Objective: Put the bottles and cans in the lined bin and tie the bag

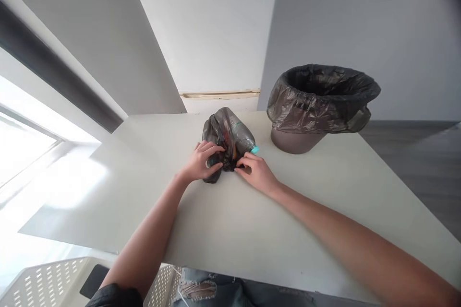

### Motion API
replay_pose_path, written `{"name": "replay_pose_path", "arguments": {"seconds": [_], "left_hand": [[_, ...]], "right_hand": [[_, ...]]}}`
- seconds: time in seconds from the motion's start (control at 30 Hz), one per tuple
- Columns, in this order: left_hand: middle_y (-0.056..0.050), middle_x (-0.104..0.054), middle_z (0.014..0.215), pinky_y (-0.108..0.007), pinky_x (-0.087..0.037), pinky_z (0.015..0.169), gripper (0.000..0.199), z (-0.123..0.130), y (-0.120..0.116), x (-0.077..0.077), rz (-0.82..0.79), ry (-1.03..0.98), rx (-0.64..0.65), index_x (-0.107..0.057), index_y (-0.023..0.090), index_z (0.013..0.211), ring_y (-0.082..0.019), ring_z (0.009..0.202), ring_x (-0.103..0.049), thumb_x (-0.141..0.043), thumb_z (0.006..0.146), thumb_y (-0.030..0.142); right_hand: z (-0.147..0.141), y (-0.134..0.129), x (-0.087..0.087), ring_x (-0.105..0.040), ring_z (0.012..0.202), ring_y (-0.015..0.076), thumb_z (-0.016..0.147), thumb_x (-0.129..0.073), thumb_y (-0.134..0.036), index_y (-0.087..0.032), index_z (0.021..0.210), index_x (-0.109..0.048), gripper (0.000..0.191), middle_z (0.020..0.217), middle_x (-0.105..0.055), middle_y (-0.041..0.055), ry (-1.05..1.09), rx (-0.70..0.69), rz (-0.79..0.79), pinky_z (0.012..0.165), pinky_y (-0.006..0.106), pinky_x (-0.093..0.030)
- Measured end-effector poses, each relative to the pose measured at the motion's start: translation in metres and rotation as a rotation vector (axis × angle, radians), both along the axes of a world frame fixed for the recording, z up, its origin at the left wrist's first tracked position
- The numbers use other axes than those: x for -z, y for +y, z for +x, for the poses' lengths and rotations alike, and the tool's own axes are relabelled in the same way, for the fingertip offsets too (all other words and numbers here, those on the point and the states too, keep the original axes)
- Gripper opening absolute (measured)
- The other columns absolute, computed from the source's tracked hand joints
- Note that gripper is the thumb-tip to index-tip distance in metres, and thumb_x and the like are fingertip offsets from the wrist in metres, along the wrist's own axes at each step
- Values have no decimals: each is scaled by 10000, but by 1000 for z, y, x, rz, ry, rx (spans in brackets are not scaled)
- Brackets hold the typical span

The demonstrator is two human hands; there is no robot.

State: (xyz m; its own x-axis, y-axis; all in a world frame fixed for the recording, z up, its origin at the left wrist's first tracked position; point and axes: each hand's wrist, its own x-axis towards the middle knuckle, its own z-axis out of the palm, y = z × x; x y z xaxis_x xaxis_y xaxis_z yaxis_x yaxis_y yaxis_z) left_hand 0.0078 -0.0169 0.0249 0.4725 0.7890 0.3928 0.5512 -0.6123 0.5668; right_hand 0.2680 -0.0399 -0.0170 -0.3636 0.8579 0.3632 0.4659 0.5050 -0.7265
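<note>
One pale table (216,230) carries everything here, and the largest thing on it is the brown bin (297,141), standing near the far right corner. Its dark liner (306,110) is folded down over the rim; the mouth gapes, but whatever lies at the bottom is hidden from me.

Well left of it, nearer the far edge than the near one, sits a small dark bag (216,127), bunched and thin enough to show red and orange scraps through its film. A clear bottle (241,132) lies along its right side — wholly inside or only partly, I can't tell.

The person's left hand (200,160) is at the bag's left side, thumb and forefinger apart at the tips; whether a fold is caught there, I can't make out. The right hand (261,175) looks pinched on the near edge of the plastic.

I'd judge the step to be gathering the bag's loose plastic; the next move calls for a firm but gentle pinch — such film could tear. Smallest of all, the turquoise cap (255,149) pokes out beside the right fingers.
</note>
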Motion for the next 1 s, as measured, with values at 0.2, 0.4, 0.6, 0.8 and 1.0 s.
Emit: {"name": "replay_pose_path", "arguments": {"seconds": [0.2,0.4,0.6,0.8,1.0], "left_hand": [[-49,-725,894,-371,-452,860,93,16,-8,8,-14,-294,-179,-767,260,994,-244,826,-608,-701,955,313],[0,-583,757,-291,-416,604,214,26,-20,13,-16,-603,-319,-659,248,1021,-161,624,-527,-627,1032,459],[-20,-570,783,-308,-382,612,305,30,-25,15,71,-561,-322,-660,232,991,-162,651,-491,-621,1020,533],[-22,-588,791,-301,-390,616,300,31,-27,18,121,-493,-278,-654,215,973,-150,655,-503,-575,1045,495],[4,-535,836,-282,-391,659,253,25,-14,10,437,-572,-648,-599,204,985,-135,704,-465,-513,1077,424]], "right_hand": [[1,-5,-4,-580,817,186,1057,-464,-211,-218,916,-567,175,966,-572,47,28,61,117,731,319,-487],[2,-4,0,-549,894,242,1043,-403,-179,-236,920,-485,158,1009,-556,79,68,333,134,752,374,-470],[2,-8,-5,-597,999,242,998,-585,-211,-225,1176,-579,180,1075,-670,66,129,51,155,870,387,-494],[-1,-9,-1,-578,872,219,1039,-610,-223,-218,1109,-675,96,908,-696,37,-9,-121,263,785,379,-442],[3,-6,-2,-542,872,232,1052,-464,-154,-233,978,-584,161,898,-635,48,205,225,199,753,376,-432]]}}
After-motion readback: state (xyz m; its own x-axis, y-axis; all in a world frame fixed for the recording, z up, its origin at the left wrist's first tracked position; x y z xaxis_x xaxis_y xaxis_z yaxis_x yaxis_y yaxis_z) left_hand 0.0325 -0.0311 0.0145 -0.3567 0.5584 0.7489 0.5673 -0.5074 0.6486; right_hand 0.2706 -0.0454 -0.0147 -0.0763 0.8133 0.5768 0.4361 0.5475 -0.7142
